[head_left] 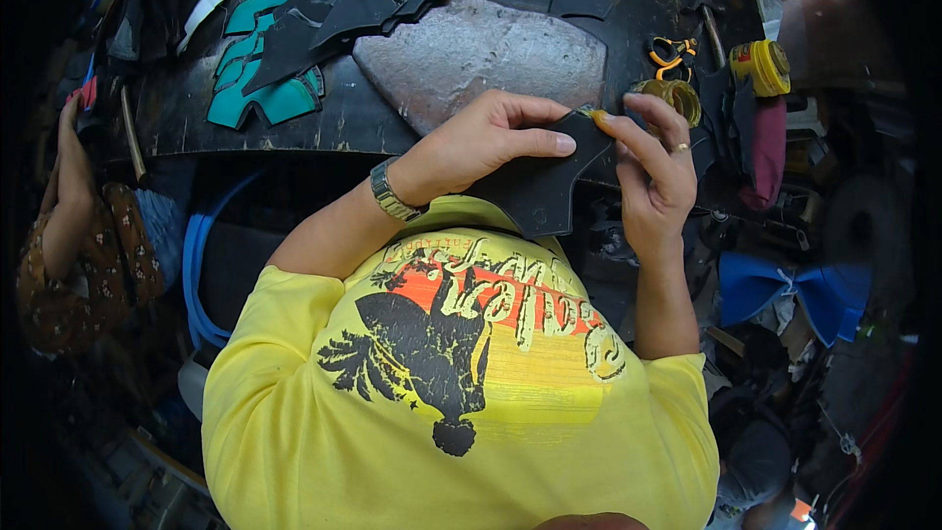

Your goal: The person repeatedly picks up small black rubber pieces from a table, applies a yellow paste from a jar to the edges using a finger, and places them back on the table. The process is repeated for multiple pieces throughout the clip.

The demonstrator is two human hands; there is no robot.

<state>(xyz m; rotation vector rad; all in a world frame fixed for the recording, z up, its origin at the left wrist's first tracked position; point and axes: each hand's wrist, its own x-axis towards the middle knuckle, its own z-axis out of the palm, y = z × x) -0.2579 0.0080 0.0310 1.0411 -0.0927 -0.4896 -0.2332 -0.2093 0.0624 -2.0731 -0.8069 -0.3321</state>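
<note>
My left hand (491, 142) grips a flat black shoe-upper piece (540, 186), its thumb lying on top and its fingers behind. The piece has curved edges and hangs over the table's front edge, close to my yellow shirt. At its upper corner, my right hand (653, 157) is curled with the index fingertip against the edge. Something amber and glossy, like glue, coats that fingertip. Where the right thumb presses is partly hidden. Just beyond the right hand stands an open jar of amber glue (677, 98).
On the dark table (343, 118) lies a grey stone slab (491, 54). Overlapping black pieces (363, 5) and teal pieces (265, 88) fan out at the left. Orange-handled pliers (672, 57), a hammer (712, 34) and a yellow can (760, 69) are at the right. Another person's arm (69, 177) shows far left.
</note>
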